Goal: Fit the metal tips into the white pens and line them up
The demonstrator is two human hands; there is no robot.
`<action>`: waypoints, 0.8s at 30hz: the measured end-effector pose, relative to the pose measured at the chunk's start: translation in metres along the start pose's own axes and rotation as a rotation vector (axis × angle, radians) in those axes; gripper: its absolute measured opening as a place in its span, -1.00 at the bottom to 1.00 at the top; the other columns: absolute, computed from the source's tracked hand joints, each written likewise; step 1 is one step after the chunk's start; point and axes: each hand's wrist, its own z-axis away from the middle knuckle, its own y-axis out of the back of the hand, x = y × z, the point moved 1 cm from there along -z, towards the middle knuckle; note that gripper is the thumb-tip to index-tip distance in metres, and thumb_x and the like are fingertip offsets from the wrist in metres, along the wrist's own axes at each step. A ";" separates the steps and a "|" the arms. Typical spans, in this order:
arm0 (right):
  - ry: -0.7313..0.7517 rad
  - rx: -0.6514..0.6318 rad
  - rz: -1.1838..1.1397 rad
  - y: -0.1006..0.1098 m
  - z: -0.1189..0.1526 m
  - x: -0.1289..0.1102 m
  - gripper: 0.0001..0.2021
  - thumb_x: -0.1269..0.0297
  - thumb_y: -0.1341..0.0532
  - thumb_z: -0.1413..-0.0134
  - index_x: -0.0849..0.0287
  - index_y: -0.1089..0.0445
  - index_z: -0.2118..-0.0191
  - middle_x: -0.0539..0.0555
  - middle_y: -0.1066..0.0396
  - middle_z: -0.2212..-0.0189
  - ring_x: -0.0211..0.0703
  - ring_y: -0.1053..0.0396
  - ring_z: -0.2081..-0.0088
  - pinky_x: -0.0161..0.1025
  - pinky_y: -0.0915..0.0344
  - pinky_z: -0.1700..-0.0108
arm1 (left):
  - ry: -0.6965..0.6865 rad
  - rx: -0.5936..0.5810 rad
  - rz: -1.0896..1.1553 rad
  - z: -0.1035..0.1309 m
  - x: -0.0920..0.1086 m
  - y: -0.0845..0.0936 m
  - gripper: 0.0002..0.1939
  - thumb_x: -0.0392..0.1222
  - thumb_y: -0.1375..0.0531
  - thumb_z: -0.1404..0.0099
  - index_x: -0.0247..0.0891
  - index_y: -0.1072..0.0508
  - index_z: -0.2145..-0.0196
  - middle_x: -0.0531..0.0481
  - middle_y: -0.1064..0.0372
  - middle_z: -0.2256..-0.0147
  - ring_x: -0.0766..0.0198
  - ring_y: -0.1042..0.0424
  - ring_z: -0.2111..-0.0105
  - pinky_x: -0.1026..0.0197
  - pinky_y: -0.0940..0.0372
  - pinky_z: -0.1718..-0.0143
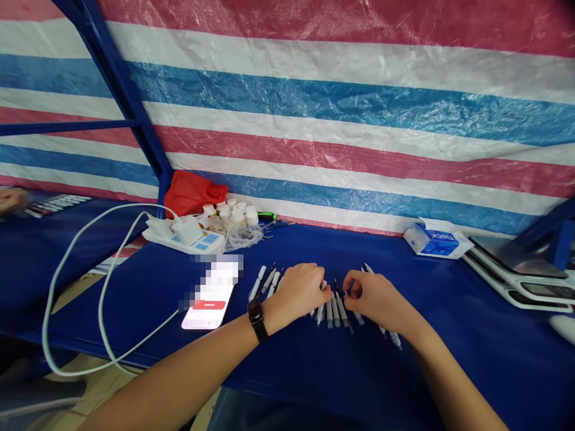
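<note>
A row of slim, pen-like sticks point(336, 314), grey or white with some dark thin tips, lies on the blue table, some in clear plastic. My left hand point(299, 293), with a black watch point(257, 317) on the wrist, rests over the middle of the row. Its fingers are bent down and closed, and whatever they hold is hidden. Just to the right, my right hand point(375, 296) has thumb and forefinger curled into a pinch at the sticks' upper ends. What sits in that pinch is too small to make out. More white sticks point(257, 282) lie left of my left hand.
Left of the sticks lies a lit phone point(211, 293). Behind it are a power strip point(197, 237) with white cables, white-capped bottles point(238, 214) and a red bag point(191, 191). A tissue pack point(435, 238) and scale point(521, 269) stand right. Another person's hand point(12, 199) shows far left.
</note>
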 end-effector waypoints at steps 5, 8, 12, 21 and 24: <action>-0.024 0.084 -0.149 0.007 -0.005 0.002 -0.81 0.31 -0.16 0.00 0.11 -0.54 0.31 -0.01 -0.45 0.50 -0.15 -0.42 0.42 -0.24 -0.23 0.36 | 0.071 -0.026 0.058 0.000 0.000 0.001 -0.84 -0.14 -0.24 -0.26 -0.22 -0.43 0.45 -0.02 -0.47 0.37 0.15 -0.47 0.35 0.19 -0.08 0.47; 0.019 0.090 -0.206 0.003 -0.007 0.009 -0.71 0.26 -0.10 -0.05 0.12 -0.55 0.23 0.02 -0.44 0.44 -0.14 -0.42 0.41 -0.23 -0.27 0.36 | 0.051 -0.024 0.062 0.002 0.003 0.002 -0.81 -0.11 -0.26 -0.23 -0.22 -0.41 0.47 -0.01 -0.47 0.36 0.13 -0.47 0.33 0.19 -0.11 0.44; 0.104 0.119 -0.173 -0.011 -0.011 0.016 -0.64 0.25 0.01 -0.17 0.11 -0.53 0.17 0.07 -0.45 0.33 -0.10 -0.44 0.32 -0.11 -0.35 0.16 | 0.043 -0.005 0.048 0.004 0.007 0.002 -0.80 -0.15 -0.23 -0.23 -0.22 -0.38 0.52 -0.03 -0.46 0.38 0.13 -0.48 0.32 0.18 -0.11 0.41; -0.090 0.114 0.162 -0.015 -0.010 0.001 -0.80 0.13 -0.16 -0.24 0.09 -0.32 0.37 0.07 -0.48 0.41 0.02 -0.46 0.26 -0.21 -0.15 0.32 | 0.057 0.053 0.186 0.002 0.007 0.000 -0.80 -0.21 -0.24 -0.12 -0.21 -0.31 0.58 0.00 -0.43 0.45 0.14 -0.44 0.36 0.18 -0.05 0.43; -0.153 0.082 0.230 -0.011 -0.009 -0.003 -0.82 0.15 -0.22 -0.20 0.10 -0.34 0.38 0.12 -0.51 0.37 0.07 -0.49 0.22 -0.23 -0.08 0.37 | 0.080 0.094 0.330 -0.001 0.003 -0.002 -0.83 -0.19 -0.26 -0.09 -0.20 -0.33 0.55 0.04 -0.42 0.48 0.17 -0.41 0.40 0.20 -0.04 0.45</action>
